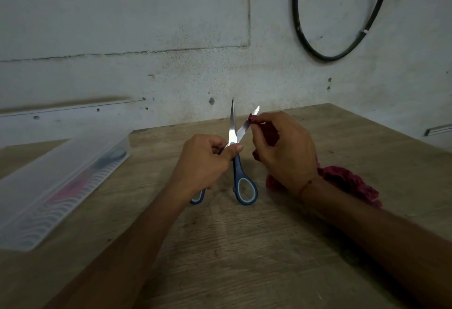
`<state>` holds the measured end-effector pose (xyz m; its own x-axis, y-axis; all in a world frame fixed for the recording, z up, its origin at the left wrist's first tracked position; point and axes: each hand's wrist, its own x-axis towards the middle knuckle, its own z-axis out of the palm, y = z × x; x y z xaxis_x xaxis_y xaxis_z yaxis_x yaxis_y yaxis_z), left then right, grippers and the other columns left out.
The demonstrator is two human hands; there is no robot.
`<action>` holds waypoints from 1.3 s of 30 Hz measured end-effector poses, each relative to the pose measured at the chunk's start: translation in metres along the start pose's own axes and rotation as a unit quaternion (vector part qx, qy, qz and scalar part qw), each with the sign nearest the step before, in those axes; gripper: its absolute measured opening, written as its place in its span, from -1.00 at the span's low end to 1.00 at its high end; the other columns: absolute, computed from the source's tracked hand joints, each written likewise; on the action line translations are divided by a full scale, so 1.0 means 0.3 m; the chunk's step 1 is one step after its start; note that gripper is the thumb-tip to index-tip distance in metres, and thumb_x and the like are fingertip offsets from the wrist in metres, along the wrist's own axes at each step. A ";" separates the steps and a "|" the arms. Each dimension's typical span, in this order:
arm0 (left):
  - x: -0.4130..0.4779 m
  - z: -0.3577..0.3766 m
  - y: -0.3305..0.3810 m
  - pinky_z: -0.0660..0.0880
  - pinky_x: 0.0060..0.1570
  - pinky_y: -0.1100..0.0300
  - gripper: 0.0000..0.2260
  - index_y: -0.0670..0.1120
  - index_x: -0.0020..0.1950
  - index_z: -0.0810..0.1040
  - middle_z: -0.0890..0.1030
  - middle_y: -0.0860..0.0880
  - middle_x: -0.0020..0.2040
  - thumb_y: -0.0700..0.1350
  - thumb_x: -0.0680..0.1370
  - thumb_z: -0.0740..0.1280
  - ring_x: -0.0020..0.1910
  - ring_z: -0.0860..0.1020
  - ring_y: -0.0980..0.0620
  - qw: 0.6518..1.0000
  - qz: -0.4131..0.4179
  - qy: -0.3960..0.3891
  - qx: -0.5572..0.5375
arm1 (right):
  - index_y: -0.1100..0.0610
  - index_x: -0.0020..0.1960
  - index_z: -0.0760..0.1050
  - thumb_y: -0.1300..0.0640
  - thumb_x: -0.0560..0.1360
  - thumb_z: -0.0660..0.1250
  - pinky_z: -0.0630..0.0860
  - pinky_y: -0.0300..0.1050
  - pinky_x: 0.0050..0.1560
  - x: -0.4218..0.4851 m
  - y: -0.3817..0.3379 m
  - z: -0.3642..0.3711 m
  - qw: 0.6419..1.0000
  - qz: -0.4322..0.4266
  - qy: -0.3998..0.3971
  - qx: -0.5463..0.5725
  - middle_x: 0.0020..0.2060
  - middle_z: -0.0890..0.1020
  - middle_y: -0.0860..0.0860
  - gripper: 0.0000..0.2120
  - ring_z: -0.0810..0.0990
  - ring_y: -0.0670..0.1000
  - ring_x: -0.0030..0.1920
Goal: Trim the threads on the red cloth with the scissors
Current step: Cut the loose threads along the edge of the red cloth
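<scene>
My left hand (204,162) grips the blue-handled scissors (241,179) near the pivot, thumb across the handle shank. The two steel blades stand apart and point up and away from me. One handle loop hangs free below my hand; the other is mostly hidden behind it. My right hand (285,147) pinches a bunched corner of the red cloth (347,179) and holds it against the right-hand blade near its tip. The cloth trails under my right wrist onto the wooden table (232,247). No loose thread is clear enough to make out.
A long clear plastic box (61,186) with a lid lies on the table at the left, with dark and pink items inside. A concrete wall stands close behind the table, with a black cable loop (325,56) hanging at the upper right.
</scene>
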<state>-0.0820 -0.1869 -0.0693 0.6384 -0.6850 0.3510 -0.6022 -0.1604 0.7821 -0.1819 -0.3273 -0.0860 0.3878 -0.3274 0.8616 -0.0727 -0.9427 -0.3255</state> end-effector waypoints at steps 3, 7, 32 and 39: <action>0.004 -0.001 0.001 0.30 -0.65 0.34 -0.73 -0.16 -0.17 0.69 0.47 0.07 -0.55 0.04 0.54 0.42 -0.69 0.36 0.17 1.000 0.013 0.003 0.011 | 0.09 0.17 0.55 0.08 0.56 0.34 0.44 -0.44 -0.07 0.012 0.013 -0.012 1.000 0.006 0.015 -0.016 0.02 0.64 -0.02 -0.79 0.50 -0.21 -0.08; 0.010 0.004 0.002 0.29 -0.63 0.38 -0.80 -0.09 -0.08 0.73 0.52 0.05 -0.49 0.03 0.53 0.43 -0.64 0.36 0.20 0.998 0.052 0.001 0.037 | 0.11 0.17 0.57 0.08 0.57 0.32 0.41 -0.48 -0.10 0.019 0.031 -0.021 0.999 0.006 0.025 -0.024 -0.02 0.64 -0.01 -0.79 0.48 -0.21 -0.11; -0.006 0.034 0.024 0.27 -0.48 0.30 -0.73 -0.12 -0.27 0.66 0.53 -0.07 -0.48 0.02 0.54 0.42 -0.53 0.35 0.14 0.992 0.100 0.008 0.075 | 0.18 0.00 0.66 0.21 0.52 0.39 0.53 -0.22 -0.24 0.041 0.012 -0.064 0.998 -0.056 0.020 0.010 -0.22 0.64 0.02 -0.90 0.53 -0.10 -0.28; -0.010 0.034 0.028 0.28 -0.45 0.24 -0.68 -0.15 -0.30 0.61 0.47 -0.03 -0.49 0.03 0.55 0.40 -0.52 0.35 0.12 0.991 0.094 0.018 0.092 | 0.17 0.01 0.67 0.20 0.51 0.39 0.55 -0.16 -0.26 0.039 0.006 -0.056 0.998 -0.067 -0.007 0.010 -0.23 0.65 0.02 -0.88 0.55 -0.07 -0.30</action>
<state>-0.0939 -0.1933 -0.0690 0.5210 -0.6903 0.5020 -0.7871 -0.1612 0.5954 -0.1931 -0.3340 -0.0701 0.4063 -0.1984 0.8919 -0.0019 -0.9763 -0.2163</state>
